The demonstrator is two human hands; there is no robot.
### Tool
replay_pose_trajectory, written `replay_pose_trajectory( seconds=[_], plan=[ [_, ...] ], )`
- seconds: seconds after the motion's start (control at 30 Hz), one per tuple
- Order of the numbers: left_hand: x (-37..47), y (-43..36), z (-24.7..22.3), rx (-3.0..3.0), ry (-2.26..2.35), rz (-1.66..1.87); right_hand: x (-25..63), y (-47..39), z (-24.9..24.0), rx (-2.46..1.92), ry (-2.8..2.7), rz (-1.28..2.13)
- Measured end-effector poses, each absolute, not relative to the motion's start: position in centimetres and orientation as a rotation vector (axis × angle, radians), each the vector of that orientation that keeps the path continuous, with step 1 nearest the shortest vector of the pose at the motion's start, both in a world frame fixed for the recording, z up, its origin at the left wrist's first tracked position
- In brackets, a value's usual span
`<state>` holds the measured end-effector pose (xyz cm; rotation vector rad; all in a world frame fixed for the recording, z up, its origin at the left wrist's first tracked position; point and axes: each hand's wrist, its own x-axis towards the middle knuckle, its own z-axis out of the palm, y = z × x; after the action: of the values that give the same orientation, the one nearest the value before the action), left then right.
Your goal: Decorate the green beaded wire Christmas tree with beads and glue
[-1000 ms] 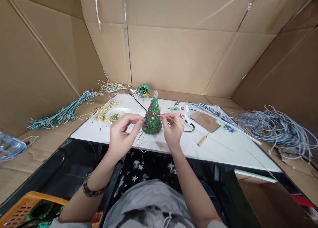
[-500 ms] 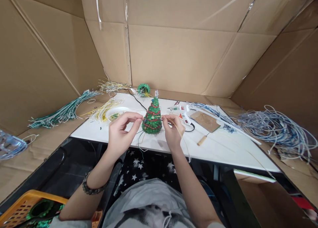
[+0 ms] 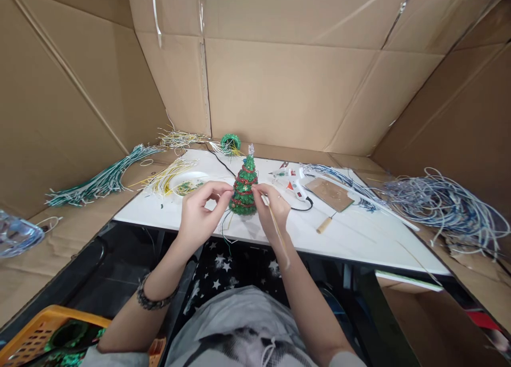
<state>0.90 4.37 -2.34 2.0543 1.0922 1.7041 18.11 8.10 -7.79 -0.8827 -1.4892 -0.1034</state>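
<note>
A small green beaded Christmas tree (image 3: pixel 244 192) with red garland bands and a clear topper stands upright near the table's front edge, between my hands. My left hand (image 3: pixel 205 207) is closed in a pinch at the tree's left side; whatever its fingertips hold is too small to make out. On the other side my right hand (image 3: pixel 273 211) pinches a thin yellow wire (image 3: pixel 276 226) close to the tree's front. The wire's loose end trails down over my right wrist. Thin dark green strands (image 3: pixel 224 234) hang over the table edge by the tree's base.
Right of the tree are a white glue gun (image 3: pixel 296 185), a brown board (image 3: pixel 330 193) and a wooden-handled awl (image 3: pixel 324 226). Blue-white wires (image 3: pixel 447 207) pile at right. Green-white wires (image 3: pixel 106 176) and a white plate (image 3: pixel 203 176) lie left. An orange basket (image 3: pixel 30 337) stands lower left.
My right hand has moved left, closer to the tree's front, and the yellow wire now hangs along my wrist. My left hand has shifted slightly right.
</note>
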Motion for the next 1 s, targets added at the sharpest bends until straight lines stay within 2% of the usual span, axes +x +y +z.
replay_pose_trajectory(
  seconds=[0.37, 0.6, 0.83, 1.0],
  plan=[
    [1.1, 4.5, -2.1, 2.076, 1.089, 1.654, 20.0, 7.6, -5.0, -0.873, -1.633, 0.113],
    [1.1, 5.1, -2.4, 2.111, 1.121, 1.587, 20.1, 7.9, -4.3, -0.921, -1.557, 0.372],
    [1.1, 5.1, -2.3, 2.075, 1.204, 1.53, 20.5, 8.0, -4.4, -0.935, -1.703, 0.101],
    [1.0, 5.6, -2.6, 2.084, 1.262, 1.465, 20.9, 7.9, -4.2, -1.015, -1.867, 0.051]
  ],
)
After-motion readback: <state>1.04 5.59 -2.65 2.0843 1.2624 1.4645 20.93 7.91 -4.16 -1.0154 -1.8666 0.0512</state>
